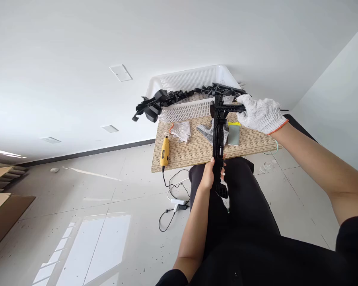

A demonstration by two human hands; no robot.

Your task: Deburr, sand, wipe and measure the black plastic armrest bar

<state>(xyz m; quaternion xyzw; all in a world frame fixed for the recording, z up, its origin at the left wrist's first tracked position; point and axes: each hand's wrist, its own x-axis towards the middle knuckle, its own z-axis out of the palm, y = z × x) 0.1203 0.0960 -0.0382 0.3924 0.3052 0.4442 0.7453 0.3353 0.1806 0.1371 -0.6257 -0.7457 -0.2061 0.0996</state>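
My left hand [209,174] is bare and wraps round the lower part of a long black plastic part [218,137]. The part stands lengthwise above my lap and the table's near edge. My right hand [258,113], in a white knitted glove with an orange cuff edge, is closed on the end of a black bar [234,108] with fine tick-like marks. This bar meets the plastic part crosswise near its top; I cannot tell whether the two are one piece. The glove hides the bar's end.
Behind, a white plastic basket [185,112] holds more black plastic parts [158,103], some overhanging its left side. On the wooden table [185,153] lie a yellow corded rotary tool [164,151], a white glove [181,131], a grey cloth-like item [207,132] and a grey-green flat pad [233,135]. Cables and a power strip [178,201] lie below.
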